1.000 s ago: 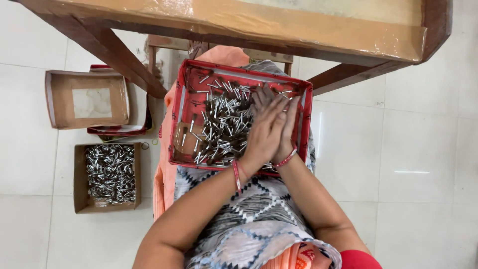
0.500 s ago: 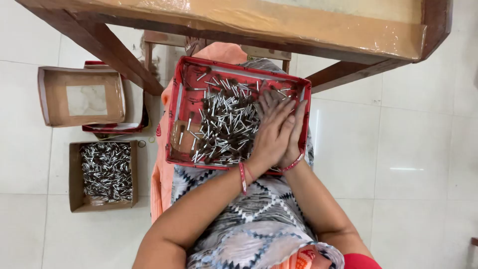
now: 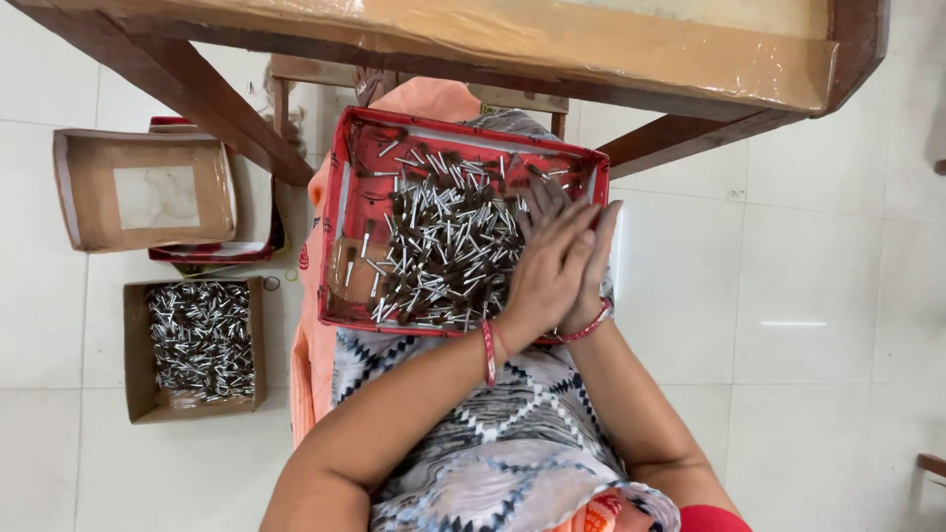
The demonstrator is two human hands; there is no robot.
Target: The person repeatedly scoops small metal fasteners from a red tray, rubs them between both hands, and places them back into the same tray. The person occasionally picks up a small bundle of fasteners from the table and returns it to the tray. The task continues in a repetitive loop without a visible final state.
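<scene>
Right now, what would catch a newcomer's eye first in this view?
The red tray on the person's lap, heaped with small metal pins, stands out first. Both hands, left hand and right hand, are pressed together at the tray's right side. On the floor to the left sits a cardboard box of similar pins.

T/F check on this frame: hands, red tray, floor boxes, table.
1. Both hands, left hand and right hand, are over the red tray. True.
2. The red tray sits on the wooden table. False: it rests on the person's lap, below the table.
3. The cardboard box of metal pieces is on the floor. True.
4. The upper cardboard box is full of pieces. False: none show in it.
</scene>
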